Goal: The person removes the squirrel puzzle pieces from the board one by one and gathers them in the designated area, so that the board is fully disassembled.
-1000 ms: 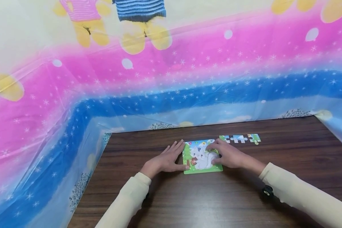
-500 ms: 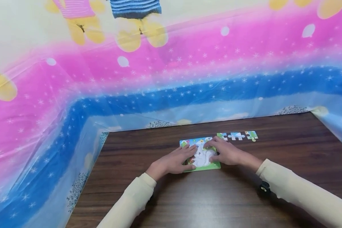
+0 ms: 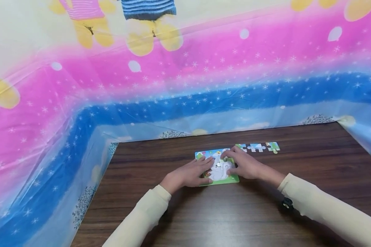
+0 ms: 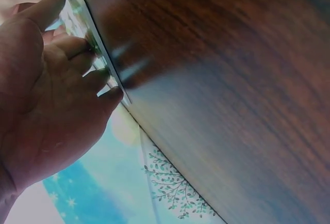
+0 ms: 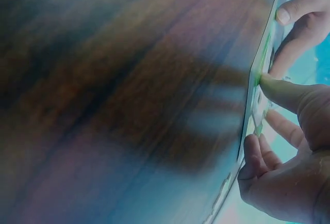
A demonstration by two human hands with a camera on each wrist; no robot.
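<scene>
A square picture puzzle showing a white animal on green lies on the dark table. My left hand rests across its left half, fingers stretched over the picture and thumb near the bottom edge. At the right side, my right hand pinches a puzzle piece between thumb and fingers, and a gap shows along the piece's left side. In the right wrist view this piece stands slightly raised at the fingertips. Part of the picture is hidden under both hands.
Three loose puzzle pieces lie in a row beyond my right hand: a green one partly behind it, a blue-white one and a green one. A printed cloth hangs along the table's back and left edges.
My left hand has moved right, from the puzzle's left edge onto the picture. The right hand stays at the right side, where a seam has opened as the piece shifts up.
</scene>
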